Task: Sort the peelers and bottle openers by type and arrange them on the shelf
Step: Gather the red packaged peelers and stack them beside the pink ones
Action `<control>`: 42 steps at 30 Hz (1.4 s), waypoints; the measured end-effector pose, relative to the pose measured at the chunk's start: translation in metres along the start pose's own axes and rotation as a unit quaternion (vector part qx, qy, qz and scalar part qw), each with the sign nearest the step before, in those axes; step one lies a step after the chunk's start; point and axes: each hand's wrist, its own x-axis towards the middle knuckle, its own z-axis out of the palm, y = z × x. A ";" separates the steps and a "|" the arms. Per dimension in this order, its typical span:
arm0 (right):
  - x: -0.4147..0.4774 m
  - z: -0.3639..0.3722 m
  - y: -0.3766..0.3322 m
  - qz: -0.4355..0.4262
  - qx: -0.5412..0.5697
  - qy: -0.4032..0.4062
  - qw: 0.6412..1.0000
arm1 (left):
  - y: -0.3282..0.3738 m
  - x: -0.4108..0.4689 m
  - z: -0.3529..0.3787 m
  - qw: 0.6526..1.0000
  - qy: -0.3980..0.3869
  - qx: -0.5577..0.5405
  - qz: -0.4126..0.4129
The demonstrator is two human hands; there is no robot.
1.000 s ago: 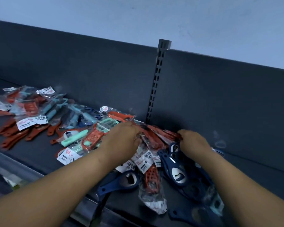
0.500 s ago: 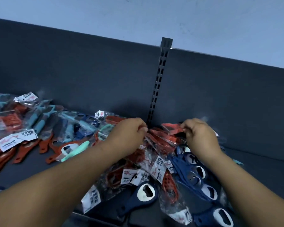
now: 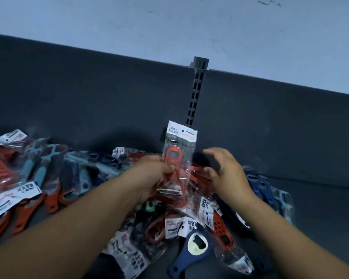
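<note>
There, at the centre of the frame, the left hand [image 3: 155, 176] gripped a red peeler [image 3: 174, 158] in its clear packet, holding it upright above the heap with the label card on top. The right hand [image 3: 229, 174] just right of it hung relaxed, fingers loosely curved over the red packets [image 3: 197, 174], clasping nothing. A navy bottle opener [image 3: 195, 248] lay at bottom centre, more navy openers [image 3: 258, 186] were stacked at right, and blue-handled peelers [image 3: 38, 168] and red openers [image 3: 22, 216] spread across the left of the dark shelf [image 3: 320, 214], below the slotted upright [image 3: 197, 91].

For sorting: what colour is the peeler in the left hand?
Red peeler, clearest in the head view.
</note>
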 end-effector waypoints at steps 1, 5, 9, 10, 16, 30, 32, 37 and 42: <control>0.002 -0.001 0.006 0.050 -0.025 -0.023 0.998 | -0.001 0.000 -0.004 1.000 0.010 0.006 0.001; 0.009 -0.003 0.022 0.125 -0.116 -0.134 0.976 | -0.002 0.001 -0.012 0.999 0.030 0.027 -0.003; 0.016 0.003 0.024 0.123 -0.129 -0.192 0.965 | -0.005 0.003 -0.010 0.999 0.043 0.024 0.001; 0.017 0.005 0.026 0.121 -0.132 -0.188 0.966 | -0.006 0.003 -0.009 0.999 0.046 0.025 -0.001; 0.023 0.010 0.039 0.097 -0.139 -0.152 0.974 | -0.011 0.008 0.002 0.997 0.071 -0.023 -0.014; 0.030 -0.007 0.010 0.172 0.205 0.026 0.963 | -0.004 0.004 0.012 0.995 0.087 -0.048 0.002; 0.029 -0.009 -0.006 0.158 0.240 0.024 0.957 | -0.003 0.003 0.015 0.996 0.078 -0.052 0.005; 0.024 0.000 -0.030 0.122 0.238 -0.022 0.963 | -0.002 0.002 0.022 0.996 0.060 -0.059 0.011; 0.021 -0.014 -0.033 0.085 0.202 -0.085 0.972 | 0.001 0.003 0.005 0.997 0.064 -0.003 0.030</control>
